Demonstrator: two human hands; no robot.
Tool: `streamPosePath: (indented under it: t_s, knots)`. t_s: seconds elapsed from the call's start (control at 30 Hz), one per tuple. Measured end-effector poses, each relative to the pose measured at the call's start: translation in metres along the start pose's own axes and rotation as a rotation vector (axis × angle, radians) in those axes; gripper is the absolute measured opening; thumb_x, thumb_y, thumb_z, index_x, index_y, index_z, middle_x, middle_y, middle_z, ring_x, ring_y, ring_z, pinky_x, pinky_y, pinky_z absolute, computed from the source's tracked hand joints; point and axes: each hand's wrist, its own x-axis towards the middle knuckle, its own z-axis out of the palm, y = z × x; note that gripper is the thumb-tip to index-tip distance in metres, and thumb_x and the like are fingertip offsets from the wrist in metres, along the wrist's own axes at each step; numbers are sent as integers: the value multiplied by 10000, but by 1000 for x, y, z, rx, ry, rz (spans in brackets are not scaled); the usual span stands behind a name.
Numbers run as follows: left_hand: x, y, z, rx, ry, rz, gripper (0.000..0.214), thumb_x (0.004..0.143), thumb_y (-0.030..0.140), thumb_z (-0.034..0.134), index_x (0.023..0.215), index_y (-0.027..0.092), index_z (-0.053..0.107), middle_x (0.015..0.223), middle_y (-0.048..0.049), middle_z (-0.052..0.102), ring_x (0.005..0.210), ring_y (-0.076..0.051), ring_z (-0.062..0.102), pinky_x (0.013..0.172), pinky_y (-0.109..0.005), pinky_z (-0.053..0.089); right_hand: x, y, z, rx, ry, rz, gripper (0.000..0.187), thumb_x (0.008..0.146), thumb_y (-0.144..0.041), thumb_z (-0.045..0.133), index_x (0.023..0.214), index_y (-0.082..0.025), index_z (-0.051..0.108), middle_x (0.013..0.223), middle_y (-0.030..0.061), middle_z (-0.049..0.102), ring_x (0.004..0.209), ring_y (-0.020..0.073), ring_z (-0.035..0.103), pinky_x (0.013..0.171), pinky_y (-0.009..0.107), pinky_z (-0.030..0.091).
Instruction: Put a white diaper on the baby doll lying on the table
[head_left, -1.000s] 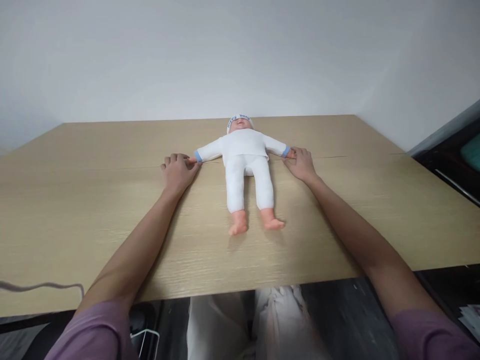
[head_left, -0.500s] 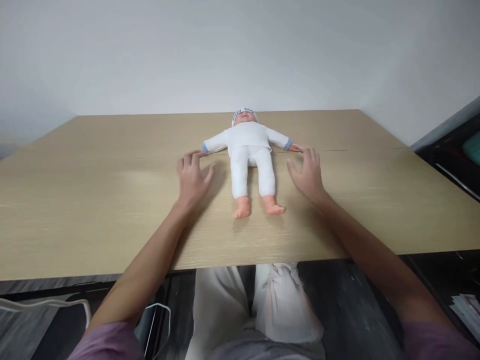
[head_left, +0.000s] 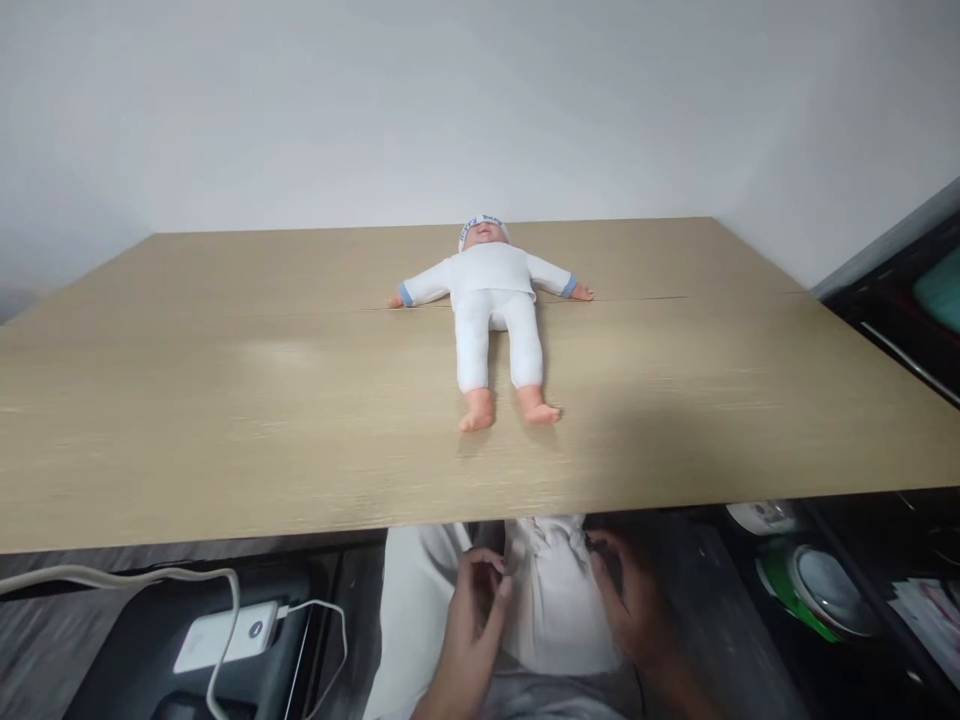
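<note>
A pale, gathered cloth garment (head_left: 559, 610) lies on my lap, below the table's front edge. My left hand (head_left: 472, 615) is at its left side, thumb and forefinger closed near its edge. At the upper right side, my right hand (head_left: 634, 600) has its fingers curled round the edge, partly in shadow. On the table, a baby doll (head_left: 495, 280) lies on its back in a white top and trousers with blue cuffs and a printed headband. Its arms are spread and its bare feet point towards me. Neither hand touches the doll.
The wooden table (head_left: 225, 430) reaches back to a pale wall. At lower left, a white power bank (head_left: 225, 637) with a cable rests on a black surface. Below the table at right are a green-rimmed round item (head_left: 814, 590) and papers (head_left: 926, 610).
Both my hands have left the doll's hands and moved down to the garment on my lap. The doll lies in the same pose on the table.
</note>
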Motion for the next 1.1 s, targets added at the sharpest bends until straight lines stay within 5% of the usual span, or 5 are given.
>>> streamPosePath:
  t_s: [0.17,0.4,0.67,0.83,1.1]
  knots:
    - [19,-51,24,20,-43,-3,540,778,777,837,1093,373,668,1037,-68,675,1000,-321,697,986,-495,561,0,19,18,95,-9,327,461,851,-829,689,1058,-434,804,1200,31,832,1168,392,769,1001,579,627]
    - [50,-29,59,-225,-124,-65,729,500,804,986,884,260,690,946,-84,756,1062,-337,758,1032,-454,591,7,-12,25,208,-231,162,620,791,-838,809,1012,-262,742,955,39,792,971,310,750,920,438,609]
    - [-74,26,36,-206,-240,75,612,739,635,959,1243,331,795,1298,-102,817,1264,-361,764,1111,-465,609,-81,-75,-18,374,-226,17,490,937,-602,802,1308,-302,693,1268,84,793,1188,328,756,1002,429,637]
    - [-122,54,31,-162,-114,259,617,724,637,965,1168,251,779,1211,-100,836,1183,-349,778,1047,-432,626,-105,-109,-32,294,-196,-245,315,973,-502,786,1159,-272,681,1057,40,781,955,246,749,853,338,630]
    - [-51,41,22,-322,-11,196,784,710,696,954,1255,169,756,1303,-151,817,1309,-378,744,1114,-432,603,-52,-123,19,253,-136,-300,320,1024,-470,751,1242,-255,659,1140,48,794,1035,219,762,906,301,610]
